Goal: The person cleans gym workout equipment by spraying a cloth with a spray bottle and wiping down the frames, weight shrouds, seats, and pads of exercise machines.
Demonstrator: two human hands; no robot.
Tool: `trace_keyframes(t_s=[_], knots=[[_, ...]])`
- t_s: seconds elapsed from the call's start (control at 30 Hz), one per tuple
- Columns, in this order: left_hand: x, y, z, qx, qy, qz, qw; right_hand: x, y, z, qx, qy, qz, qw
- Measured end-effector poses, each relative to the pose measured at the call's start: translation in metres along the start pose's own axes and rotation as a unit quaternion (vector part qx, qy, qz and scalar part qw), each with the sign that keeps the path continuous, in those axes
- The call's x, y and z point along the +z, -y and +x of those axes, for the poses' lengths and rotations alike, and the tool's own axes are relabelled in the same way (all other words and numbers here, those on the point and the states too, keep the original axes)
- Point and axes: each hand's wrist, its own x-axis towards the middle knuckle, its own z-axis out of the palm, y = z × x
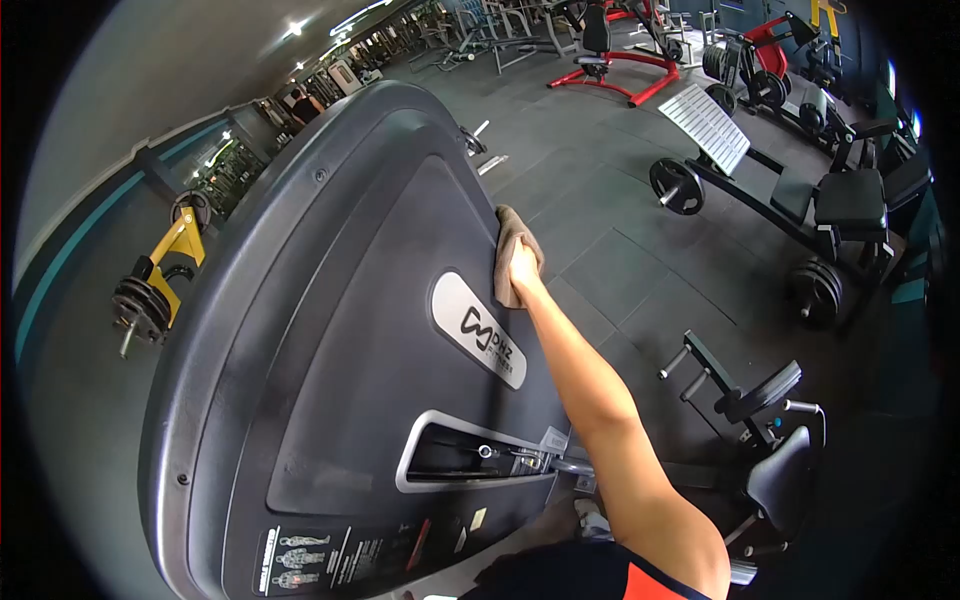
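My right hand (pixel 524 264) is closed on a brown cloth (pixel 508 240) and presses it against the right edge of a dark grey weight-stack cover (pixel 350 300). The arm reaches up from the lower right, fully stretched. A silver logo plate (pixel 480 330) is set in the cover just below and left of the hand. Lower down, a silver-framed slot (pixel 440 455) shows a cable and a metal ring inside. An instruction label (pixel 310 562) with body figures is near the bottom of the cover. My left hand is out of view.
A padded seat machine (pixel 780 470) stands at the lower right. Beyond it is a leg press with a ribbed footplate (pixel 706 128) and a loaded weight plate (pixel 678 187). A red-framed machine (pixel 630 80) is farther back. At left stands a yellow plate-loaded machine (pixel 180 240).
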Motion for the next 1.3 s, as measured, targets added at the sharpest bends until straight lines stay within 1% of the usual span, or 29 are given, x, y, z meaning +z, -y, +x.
trace_keyframes(t_s=[0.03, 0.07, 0.17, 0.2, 0.23, 0.33, 0.4, 0.43, 0.5, 0.53, 0.6, 0.63, 0.67, 0.7, 0.73, 0.8, 0.87, 0.9, 0.93, 1.0, 1.03, 1.07, 1.1, 1.13, 1.17, 1.2, 1.23, 1.27, 1.3], knots=[[-0.001, 0.003, -0.001, -0.004, -0.003, -0.001, 1.000, -0.008, -0.008, -0.008, 0.068, -0.101, 0.144, 0.982], [-0.003, 0.006, -0.002, -0.007, -0.009, -0.001, 1.000, -0.006, -0.005, 0.002, 0.064, -0.073, 0.086, 0.992], [-0.011, 0.018, -0.008, -0.020, -0.022, -0.002, 1.000, -0.006, 0.097, 0.013, 0.062, 0.020, -0.091, 0.994], [-0.013, 0.021, -0.009, -0.026, -0.027, 0.003, 0.999, -0.013, 0.156, -0.022, -0.086, -0.054, -0.019, 0.995], [-0.011, 0.023, -0.008, -0.032, -0.032, 0.003, 0.999, -0.016, 0.208, -0.065, -0.234, -0.129, 0.052, 0.962], [-0.012, 0.029, -0.011, -0.053, -0.047, 0.005, 0.997, -0.003, 0.229, -0.202, -0.420, -0.054, 0.003, 0.906], [-0.018, 0.038, -0.013, -0.066, -0.061, 0.006, 0.996, -0.006, 0.220, -0.233, -0.489, 0.041, 0.033, 0.871], [-0.020, 0.043, -0.015, -0.073, -0.070, 0.005, 0.995, -0.007, 0.208, -0.232, -0.502, 0.080, 0.023, 0.861], [-0.028, 0.057, -0.022, -0.092, -0.097, -0.005, 0.991, -0.006, 0.190, -0.186, -0.511, 0.009, 0.068, 0.857], [-0.031, 0.065, -0.027, -0.106, -0.110, -0.004, 0.988, -0.005, 0.166, -0.140, -0.471, -0.075, 0.030, 0.878], [-0.039, 0.080, -0.040, -0.146, -0.141, -0.023, 0.979, -0.003, 0.119, -0.050, -0.358, -0.217, -0.042, 0.907], [-0.044, 0.088, -0.049, -0.168, -0.156, -0.035, 0.973, -0.022, 0.134, -0.040, -0.172, -0.162, 0.039, 0.971], [-0.048, 0.091, -0.055, -0.191, -0.134, -0.077, 0.969, -0.018, 0.109, -0.029, -0.075, -0.130, 0.015, 0.989], [-0.054, 0.087, -0.062, -0.215, -0.113, -0.117, 0.963, 0.001, 0.087, -0.037, -0.087, -0.118, -0.079, 0.986], [-0.052, 0.094, -0.063, -0.193, -0.104, -0.097, 0.971, 0.021, 0.065, -0.044, -0.102, -0.109, -0.171, 0.974], [-0.038, 0.142, -0.066, -0.144, -0.082, -0.054, 0.985, 0.049, 0.086, -0.160, -0.226, -0.120, -0.114, 0.960], [-0.037, 0.160, -0.055, -0.098, 0.012, 0.026, 0.995, 0.033, 0.132, -0.270, -0.300, 0.052, -0.025, 0.952], [-0.039, 0.165, -0.051, -0.072, 0.060, 0.068, 0.993, 0.026, 0.155, -0.324, -0.317, 0.144, 0.024, 0.937], [-0.032, 0.160, -0.048, -0.157, 0.028, -0.029, 0.987, 0.016, 0.173, -0.318, -0.322, 0.121, -0.020, 0.939], [-0.027, 0.148, -0.045, -0.153, -0.033, -0.034, 0.987, -0.003, 0.200, -0.263, -0.326, 0.080, -0.108, 0.936], [-0.029, 0.141, -0.043, -0.151, -0.063, -0.037, 0.986, 0.003, 0.187, -0.216, -0.344, 0.006, -0.141, 0.928], [-0.032, 0.140, -0.041, -0.179, -0.062, -0.094, 0.977, 0.009, 0.174, -0.169, -0.354, -0.069, -0.173, 0.916], [-0.033, 0.140, -0.041, -0.206, -0.061, -0.152, 0.965, 0.019, 0.164, -0.139, -0.376, -0.197, -0.192, 0.885], [-0.035, 0.138, -0.038, -0.229, -0.060, -0.212, 0.948, 0.027, 0.151, -0.121, -0.331, -0.203, -0.163, 0.907], [-0.041, 0.141, -0.035, -0.201, -0.050, -0.187, 0.960, 0.029, 0.178, -0.148, -0.314, -0.177, -0.144, 0.922], [-0.044, 0.145, -0.033, -0.170, -0.041, -0.167, 0.970, 0.028, 0.209, -0.193, -0.330, -0.149, -0.133, 0.923], [-0.043, 0.148, -0.027, -0.138, -0.031, -0.147, 0.979, 0.027, 0.238, -0.247, -0.369, -0.129, -0.135, 0.911], [-0.039, 0.152, -0.022, -0.119, -0.028, -0.128, 0.984, 0.027, 0.256, -0.298, -0.422, -0.100, -0.155, 0.888], [-0.039, 0.160, -0.019, -0.102, -0.027, -0.105, 0.989, 0.028, 0.266, -0.331, -0.496, -0.111, -0.239, 0.827]])
